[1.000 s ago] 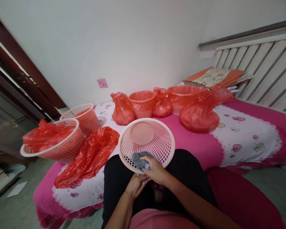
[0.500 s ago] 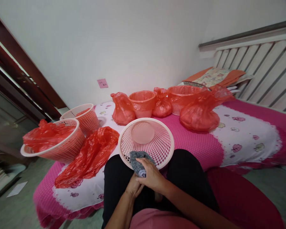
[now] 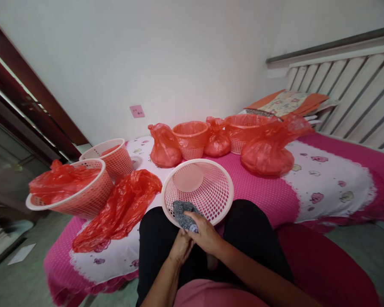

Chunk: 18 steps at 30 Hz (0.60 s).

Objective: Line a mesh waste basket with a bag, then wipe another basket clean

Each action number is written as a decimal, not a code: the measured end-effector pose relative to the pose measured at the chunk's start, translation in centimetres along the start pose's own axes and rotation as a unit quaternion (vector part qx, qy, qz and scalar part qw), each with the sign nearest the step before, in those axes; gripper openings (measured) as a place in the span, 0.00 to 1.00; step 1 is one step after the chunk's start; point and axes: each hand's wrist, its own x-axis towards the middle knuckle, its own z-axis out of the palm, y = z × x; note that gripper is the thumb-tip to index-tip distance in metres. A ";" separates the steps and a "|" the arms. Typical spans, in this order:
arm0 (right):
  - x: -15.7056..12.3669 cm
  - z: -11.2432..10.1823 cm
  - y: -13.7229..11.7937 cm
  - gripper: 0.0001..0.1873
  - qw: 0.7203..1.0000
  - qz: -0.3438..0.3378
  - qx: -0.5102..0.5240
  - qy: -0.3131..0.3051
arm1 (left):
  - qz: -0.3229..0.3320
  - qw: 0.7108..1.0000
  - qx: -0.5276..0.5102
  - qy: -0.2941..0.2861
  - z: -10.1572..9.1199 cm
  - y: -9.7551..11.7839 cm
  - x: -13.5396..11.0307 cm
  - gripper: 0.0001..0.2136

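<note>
A pale pink plastic basket (image 3: 216, 185) lies tilted between my knees, its round mouth facing me. My right hand (image 3: 205, 234) is closed on a grey, fuzzy cloth (image 3: 183, 213) and presses it against the basket's near inner wall. Just below, at the near rim, my left hand (image 3: 181, 247) is closed on the basket's edge; its fingertips are partly hidden behind my right hand.
Two baskets (image 3: 94, 200) with red plastic inside stand at left, beside a crumpled red bag (image 3: 121, 217). Along the wall are red-lined baskets (image 3: 192, 134) and filled red bags (image 3: 267, 155). All rest on a pink-and-white bedspread (image 3: 262, 196). A radiator (image 3: 345, 98) stands at right.
The basket has turned slightly and its left rim has shifted to the right. My right hand and the cloth have moved a little along the near inner wall.
</note>
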 end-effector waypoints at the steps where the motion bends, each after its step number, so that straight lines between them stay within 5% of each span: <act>1: 0.0 -0.1 -0.1 0.31 1.000 0.002 0.010 -0.001 | -0.001 1.000 -0.001 -0.001 0.0 0.0 0.0 0.27; 18: -0.3 0.3 -0.5 0.31 0.989 0.040 0.137 0.034 | -0.049 0.999 -0.010 -0.004 -0.1 -0.2 0.0 0.25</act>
